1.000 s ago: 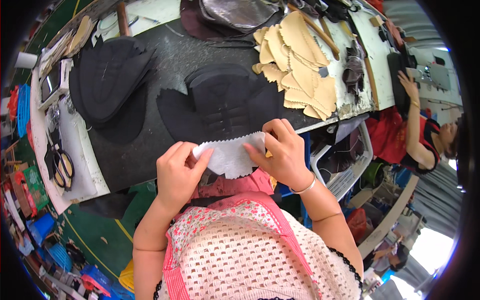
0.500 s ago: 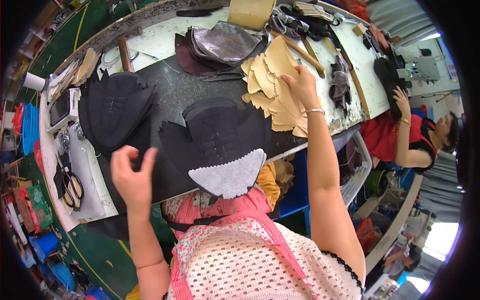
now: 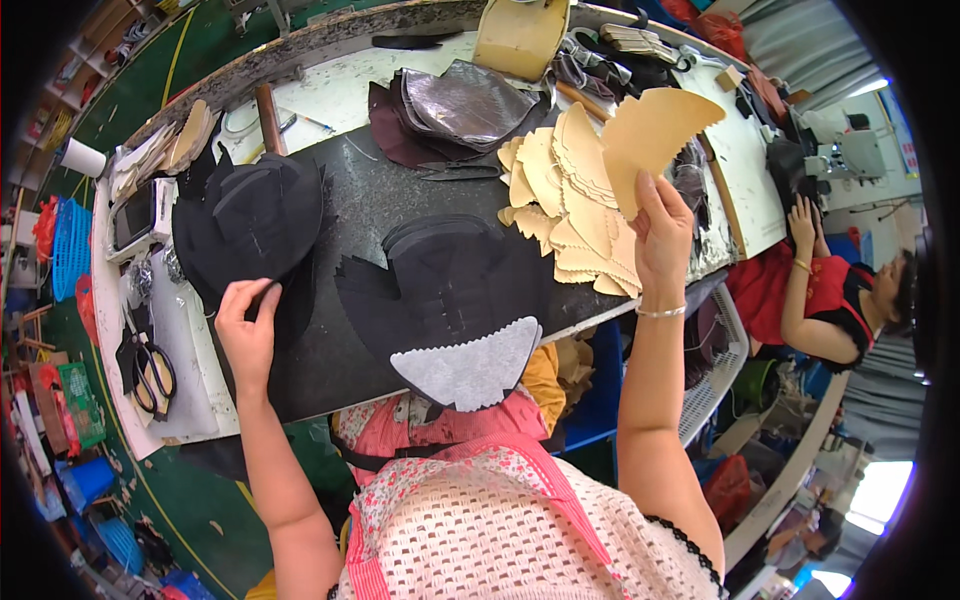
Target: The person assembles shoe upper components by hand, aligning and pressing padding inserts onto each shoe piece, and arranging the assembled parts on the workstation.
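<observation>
Grey piece point(image 3: 468, 362) already lies on centre black stack point(image 3: 450, 270); upper-right tan pile point(image 3: 560, 190) not laid out; right hand point(image 3: 662, 230) grips one tan piece point(image 3: 660, 135); left hand point(image 3: 248, 322) pinches edge of left black stack point(image 3: 250, 215)

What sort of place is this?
Likely a sewing workshop, perhaps for footwear: zigzag-edged tan pieces and black-handled scissors lie on the workbench, and what looks like a sewing machine stands by a co-worker at right.

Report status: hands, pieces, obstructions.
Right hand: tan piece raised. Left hand: pinching edge of left black stack. White piece overlapping middle black stack. No obstruction apparent.
</observation>
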The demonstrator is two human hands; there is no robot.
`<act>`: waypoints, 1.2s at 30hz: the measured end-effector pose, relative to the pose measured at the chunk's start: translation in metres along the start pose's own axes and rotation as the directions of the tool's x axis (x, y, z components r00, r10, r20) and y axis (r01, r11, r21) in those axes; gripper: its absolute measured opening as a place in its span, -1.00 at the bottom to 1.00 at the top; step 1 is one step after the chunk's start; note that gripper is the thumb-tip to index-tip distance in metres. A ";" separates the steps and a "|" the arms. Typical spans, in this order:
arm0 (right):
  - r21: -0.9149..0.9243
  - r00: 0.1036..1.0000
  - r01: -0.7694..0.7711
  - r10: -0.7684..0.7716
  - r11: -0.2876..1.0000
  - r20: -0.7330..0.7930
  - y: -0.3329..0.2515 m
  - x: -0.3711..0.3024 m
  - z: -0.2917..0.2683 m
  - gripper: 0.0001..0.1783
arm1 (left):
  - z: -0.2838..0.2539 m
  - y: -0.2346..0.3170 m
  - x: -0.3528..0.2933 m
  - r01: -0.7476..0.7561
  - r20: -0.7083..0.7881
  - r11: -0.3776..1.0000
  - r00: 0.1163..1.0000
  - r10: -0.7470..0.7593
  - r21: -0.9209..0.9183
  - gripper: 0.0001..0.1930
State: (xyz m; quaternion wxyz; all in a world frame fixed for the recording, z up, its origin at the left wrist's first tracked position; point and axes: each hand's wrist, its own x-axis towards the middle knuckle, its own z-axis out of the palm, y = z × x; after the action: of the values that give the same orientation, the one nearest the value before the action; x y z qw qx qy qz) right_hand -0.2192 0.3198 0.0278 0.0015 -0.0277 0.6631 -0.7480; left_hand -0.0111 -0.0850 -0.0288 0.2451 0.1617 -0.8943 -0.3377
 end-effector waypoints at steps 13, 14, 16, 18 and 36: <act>-0.360 0.890 0.453 -0.385 0.816 0.246 -0.028 -0.063 0.063 -0.60 | 0.053 0.135 -0.063 -0.491 0.358 0.797 0.716 0.599 -0.351 -0.63; -0.382 0.887 0.445 -0.341 0.810 0.312 -0.027 -0.070 0.071 -0.61 | 0.048 0.133 -0.057 -0.357 0.411 0.825 0.737 0.537 -0.438 -0.51; -0.411 0.827 0.504 -0.288 0.760 0.482 -0.026 -0.085 0.082 -0.63 | 0.038 0.133 -0.050 -0.072 0.440 0.787 0.796 0.415 -0.612 -0.39; -0.335 0.720 0.598 -0.305 0.729 0.623 -0.017 -0.094 0.095 -0.62 | 0.037 0.139 -0.047 0.419 0.619 0.583 0.761 0.191 -0.696 -0.67; -0.418 0.831 0.219 0.056 0.882 0.553 -0.038 -0.139 0.079 -0.73 | 0.060 0.131 -0.036 0.228 0.237 0.539 0.970 -0.055 -0.810 -0.69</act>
State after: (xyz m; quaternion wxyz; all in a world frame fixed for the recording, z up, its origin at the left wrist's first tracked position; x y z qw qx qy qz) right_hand -0.0759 0.2513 0.0692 0.1520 -0.2699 0.7917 -0.5265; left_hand -0.0301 0.0567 0.0099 0.1809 0.0668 -0.6299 -0.7523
